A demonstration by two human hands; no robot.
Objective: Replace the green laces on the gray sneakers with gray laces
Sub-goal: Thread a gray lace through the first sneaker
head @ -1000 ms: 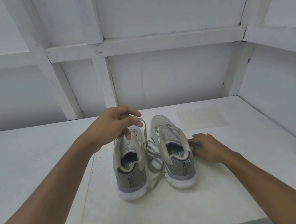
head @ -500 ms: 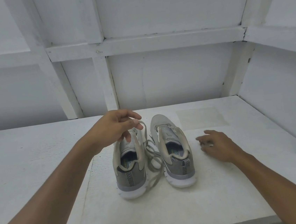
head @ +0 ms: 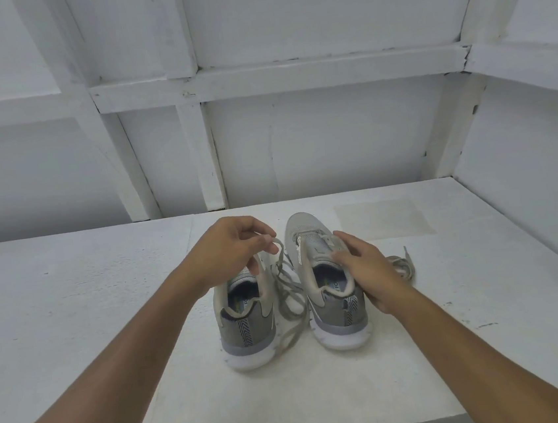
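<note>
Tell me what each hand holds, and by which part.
The left hand pinches a loop of the lace above the left sneaker. The right hand lies on the right sneaker near its tongue; whether that is a grip cannot be told.

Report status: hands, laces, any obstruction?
Left hand pinches lace over left sneaker. Right hand rests on right sneaker. Loose lace bundle lies right of it, apart from both hands.

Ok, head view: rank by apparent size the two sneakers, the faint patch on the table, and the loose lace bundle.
1. Left sneaker and right sneaker: they look alike, so not ranked apart.
2. Faint patch, which lies farther away.
3. Loose lace bundle.
</note>
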